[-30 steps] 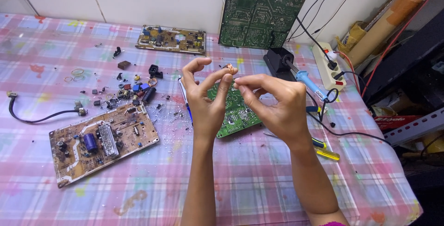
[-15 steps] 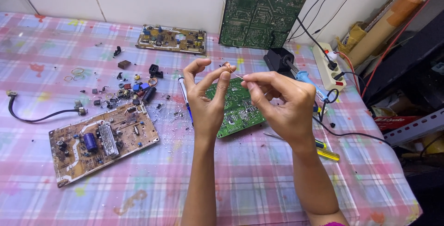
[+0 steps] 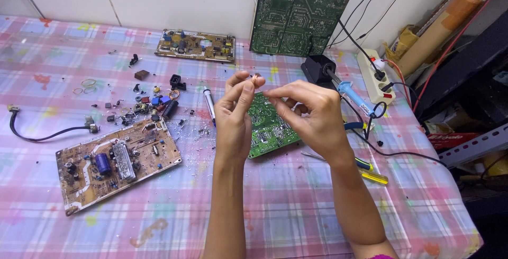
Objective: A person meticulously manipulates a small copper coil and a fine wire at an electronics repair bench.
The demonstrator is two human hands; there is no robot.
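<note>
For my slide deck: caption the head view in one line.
Left hand pinches a small copper-coloured part beside the right hand, above a green circuit board on the checked tablecloth.

Bright, even light falls from above on the worktop (image 3: pixel 296 206); shadows are soft and short. Focus is sharp, though the worktop's edges bow slightly.

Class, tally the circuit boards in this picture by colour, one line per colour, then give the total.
Green boards: 2, one propped on the wall, one under the hands
Tan boards: 2, near and far
Total: 4
</note>
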